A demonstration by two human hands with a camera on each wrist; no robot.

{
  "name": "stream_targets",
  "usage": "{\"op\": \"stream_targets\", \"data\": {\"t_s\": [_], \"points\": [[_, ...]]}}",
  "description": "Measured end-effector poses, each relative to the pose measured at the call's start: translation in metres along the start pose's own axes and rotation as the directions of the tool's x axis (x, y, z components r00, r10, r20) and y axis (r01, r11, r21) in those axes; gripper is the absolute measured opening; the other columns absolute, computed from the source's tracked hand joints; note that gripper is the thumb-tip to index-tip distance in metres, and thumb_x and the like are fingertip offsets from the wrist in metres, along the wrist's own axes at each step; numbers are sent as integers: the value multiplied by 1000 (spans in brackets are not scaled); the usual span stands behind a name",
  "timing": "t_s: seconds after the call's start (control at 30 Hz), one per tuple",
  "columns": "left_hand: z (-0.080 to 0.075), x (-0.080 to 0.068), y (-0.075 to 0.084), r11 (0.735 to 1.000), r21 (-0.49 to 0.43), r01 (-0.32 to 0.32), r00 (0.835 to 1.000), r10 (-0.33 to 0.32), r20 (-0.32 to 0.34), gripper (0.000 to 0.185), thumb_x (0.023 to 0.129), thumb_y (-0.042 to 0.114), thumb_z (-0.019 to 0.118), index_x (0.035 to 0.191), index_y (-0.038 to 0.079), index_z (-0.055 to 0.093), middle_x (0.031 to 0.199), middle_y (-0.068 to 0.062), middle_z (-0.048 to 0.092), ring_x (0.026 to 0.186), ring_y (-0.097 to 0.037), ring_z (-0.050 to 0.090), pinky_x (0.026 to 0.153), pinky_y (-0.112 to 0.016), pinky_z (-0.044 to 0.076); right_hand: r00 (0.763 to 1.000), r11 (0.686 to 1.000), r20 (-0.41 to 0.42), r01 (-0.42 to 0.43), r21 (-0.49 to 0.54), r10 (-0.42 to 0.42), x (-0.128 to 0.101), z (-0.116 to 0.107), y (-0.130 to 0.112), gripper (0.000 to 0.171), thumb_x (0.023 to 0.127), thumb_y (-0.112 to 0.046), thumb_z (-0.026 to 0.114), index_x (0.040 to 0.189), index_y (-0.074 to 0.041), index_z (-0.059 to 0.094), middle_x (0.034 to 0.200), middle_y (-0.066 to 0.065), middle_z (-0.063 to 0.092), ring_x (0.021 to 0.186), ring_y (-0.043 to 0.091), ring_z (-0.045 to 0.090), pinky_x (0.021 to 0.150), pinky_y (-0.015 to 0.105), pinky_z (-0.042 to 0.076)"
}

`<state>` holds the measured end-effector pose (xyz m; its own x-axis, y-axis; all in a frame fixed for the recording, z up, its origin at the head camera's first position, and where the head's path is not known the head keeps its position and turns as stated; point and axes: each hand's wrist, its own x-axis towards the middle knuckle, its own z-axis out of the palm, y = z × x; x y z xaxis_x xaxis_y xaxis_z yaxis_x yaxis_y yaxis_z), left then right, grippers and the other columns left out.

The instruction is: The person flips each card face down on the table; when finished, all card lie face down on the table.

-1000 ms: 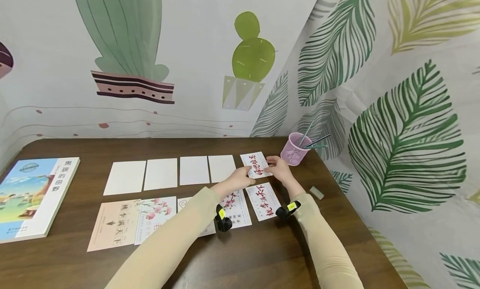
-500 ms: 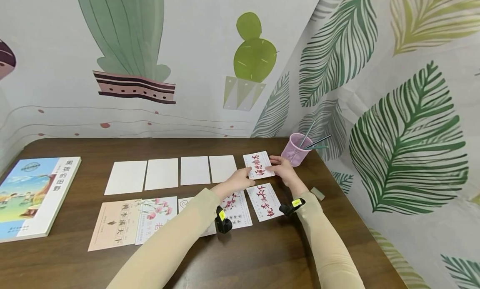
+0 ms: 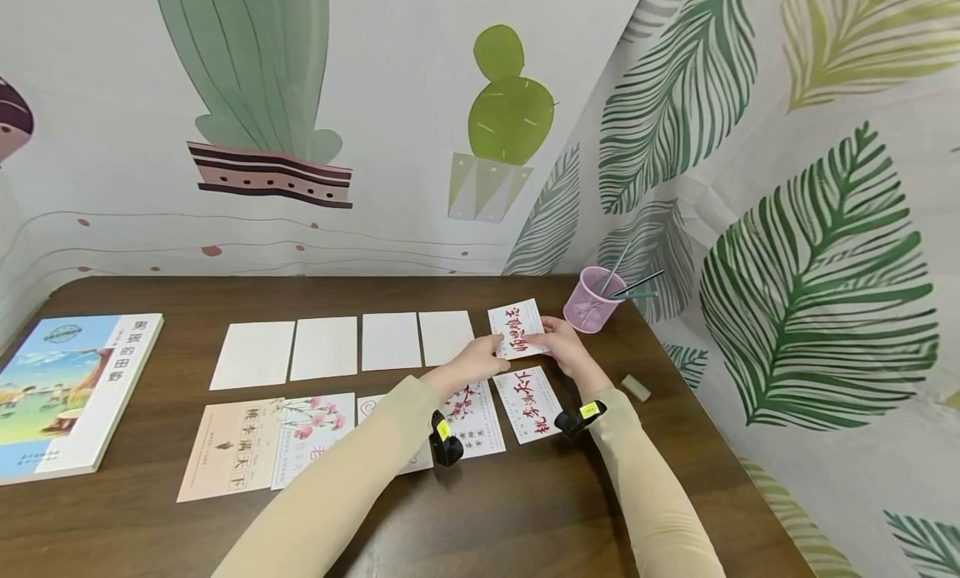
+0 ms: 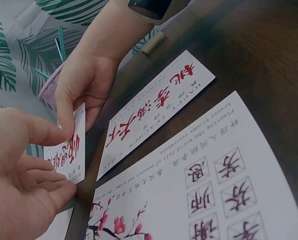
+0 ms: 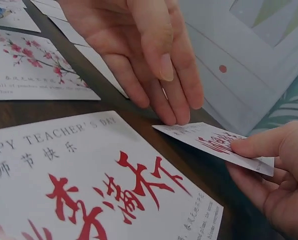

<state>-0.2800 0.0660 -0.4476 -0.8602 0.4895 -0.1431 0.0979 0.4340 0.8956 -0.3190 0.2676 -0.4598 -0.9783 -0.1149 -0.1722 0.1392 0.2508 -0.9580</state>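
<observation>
A white greeting card with red Chinese brush lettering (image 3: 513, 321) is tilted up off the table at the far right end of the rows. My right hand (image 3: 567, 346) pinches its right edge, thumb on the printed face and fingers underneath, as the right wrist view shows. Across from it, my left hand (image 3: 471, 365) has its fingers loosely extended; its fingertips (image 5: 178, 117) are at the card's opposite corner, and its thumb stands clear of the face. Whether those fingertips touch the card is hard to tell. Another red-lettered card (image 3: 527, 405) lies flat just nearer.
Several blank white cards (image 3: 324, 348) form the back row. In front lie printed cards, including an orange one (image 3: 213, 453) and a carnation one (image 3: 318, 420), partly covered by the left sleeve. A pink pen cup (image 3: 591, 303), an eraser (image 3: 636, 387) and a book (image 3: 120, 395) flank them.
The red-lettered card has shifted slightly right and its far edge has risen. My right fingers have slipped from beside its edge to beneath it. My left hand has stayed nearly still.
</observation>
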Motion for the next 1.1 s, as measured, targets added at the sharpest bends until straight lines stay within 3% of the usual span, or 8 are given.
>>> {"op": "stream_targets", "data": {"t_s": [0.1,0.23,0.4,0.53,0.8,0.97,1.1], "points": [[-3,-3,2,999,-49,1,1000,-1,-12,61,94,9,56,149,-5,32,154,-22,36,143,-35,35,117,-45,31,1000,1000,-5,22,-7,-22,-1,1,-3,50,89,4,60,133,17,43,114,21,65,78,4,64,71,17,54],[-9,-5,6,998,-50,-29,994,23,-105,55,95,7,55,147,-2,38,151,-20,42,139,-34,41,114,-44,36,997,998,-41,65,-26,-66,-3,6,-9,48,88,5,61,131,16,45,114,24,64,78,4,64,71,17,53],[-18,-3,16,996,-5,-87,959,82,-272,42,95,12,61,134,-2,56,134,-18,60,121,-31,60,100,-41,50,983,988,-106,140,-69,-147,-6,21,-21,45,86,5,64,127,14,50,116,30,62,81,5,61,72,16,52],[-25,-3,24,995,31,-94,929,99,-356,40,93,22,67,126,-1,64,121,-16,68,110,-29,66,91,-39,55,969,976,-135,196,-97,-208,-8,36,-31,43,85,4,65,126,13,53,117,31,62,85,6,61,72,15,51],[-34,-3,32,998,45,-52,913,66,-403,46,92,31,68,122,-3,66,112,-17,72,102,-28,70,83,-36,57,962,967,-126,227,-119,-241,-10,54,-44,42,83,5,66,123,8,56,112,26,65,86,7,59,73,16,49],[-37,-2,33,998,49,-36,905,53,-422,48,90,34,69,121,-3,67,109,-16,73,101,-27,70,85,-36,57,963,964,-68,256,-71,-260,-14,61,-46,43,83,4,68,124,9,55,104,14,65,82,4,59,73,17,51],[-39,-3,32,998,54,-36,895,56,-443,51,89,37,71,120,-3,68,108,-15,73,100,-27,71,82,-35,58,959,959,-7,284,-16,-284,-16,64,-46,48,82,5,67,127,10,50,108,12,63,84,3,60,75,18,53]]}}
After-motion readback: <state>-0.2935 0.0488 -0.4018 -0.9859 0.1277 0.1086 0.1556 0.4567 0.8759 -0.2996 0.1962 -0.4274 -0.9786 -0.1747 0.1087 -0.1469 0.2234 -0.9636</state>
